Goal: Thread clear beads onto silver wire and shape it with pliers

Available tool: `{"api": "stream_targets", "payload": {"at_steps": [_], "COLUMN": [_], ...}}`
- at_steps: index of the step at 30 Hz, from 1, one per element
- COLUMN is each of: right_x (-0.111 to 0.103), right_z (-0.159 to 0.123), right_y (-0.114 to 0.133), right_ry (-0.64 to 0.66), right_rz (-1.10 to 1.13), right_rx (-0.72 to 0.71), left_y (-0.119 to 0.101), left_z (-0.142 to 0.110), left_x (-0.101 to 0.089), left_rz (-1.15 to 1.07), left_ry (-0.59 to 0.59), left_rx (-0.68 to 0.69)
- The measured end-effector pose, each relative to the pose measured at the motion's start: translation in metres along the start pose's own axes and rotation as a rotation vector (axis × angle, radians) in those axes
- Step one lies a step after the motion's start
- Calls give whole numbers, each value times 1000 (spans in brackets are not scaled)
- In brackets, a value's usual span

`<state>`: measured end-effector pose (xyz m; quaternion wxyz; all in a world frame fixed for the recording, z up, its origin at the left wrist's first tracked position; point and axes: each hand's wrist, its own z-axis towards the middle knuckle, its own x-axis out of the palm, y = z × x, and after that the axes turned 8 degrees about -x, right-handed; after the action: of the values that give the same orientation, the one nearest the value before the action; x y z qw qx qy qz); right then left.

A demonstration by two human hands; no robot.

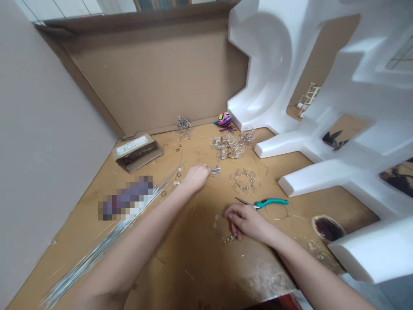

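Note:
My left hand [196, 176] reaches out over the brown table [193, 267] with its fingers pinched on a small bunch of thin wire pieces [215, 170]. My right hand [245, 221] rests nearer to me, its fingers curled round a small wire ring piece with looped links [226, 236]. Teal-handled pliers [263, 203] lie just beyond my right hand. A finished wire flower shape [244, 180] lies flat between the pliers and the far wire shapes.
A long bundle of straight wire rods [106, 241] runs along the left. A small cardboard box [137, 151] lies far left. More wire shapes [229, 145] and a colourful toy [224, 119] sit at the back. White foam blocks [322, 129] stand on the right. Cardboard walls enclose the back and left.

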<state>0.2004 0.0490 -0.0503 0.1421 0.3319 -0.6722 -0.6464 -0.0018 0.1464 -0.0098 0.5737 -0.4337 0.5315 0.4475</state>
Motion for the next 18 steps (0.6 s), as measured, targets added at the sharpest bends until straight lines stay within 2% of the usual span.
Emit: {"api": "stream_targets", "payload": {"at_steps": [6, 12, 18], "right_x": [-1, -1, 0], "right_z": [-1, -3, -1], "right_y": [4, 5, 4], "right_ry": [-6, 1, 13], "right_rz": [-21, -55, -34], "right_rx": [-25, -50, -19], "left_y": [3, 2, 3], "left_z": [10, -1, -12], "left_x": [3, 0, -6], "left_rz": [103, 96, -16], "left_ry": [78, 95, 109], "left_rx": [76, 96, 60]}}
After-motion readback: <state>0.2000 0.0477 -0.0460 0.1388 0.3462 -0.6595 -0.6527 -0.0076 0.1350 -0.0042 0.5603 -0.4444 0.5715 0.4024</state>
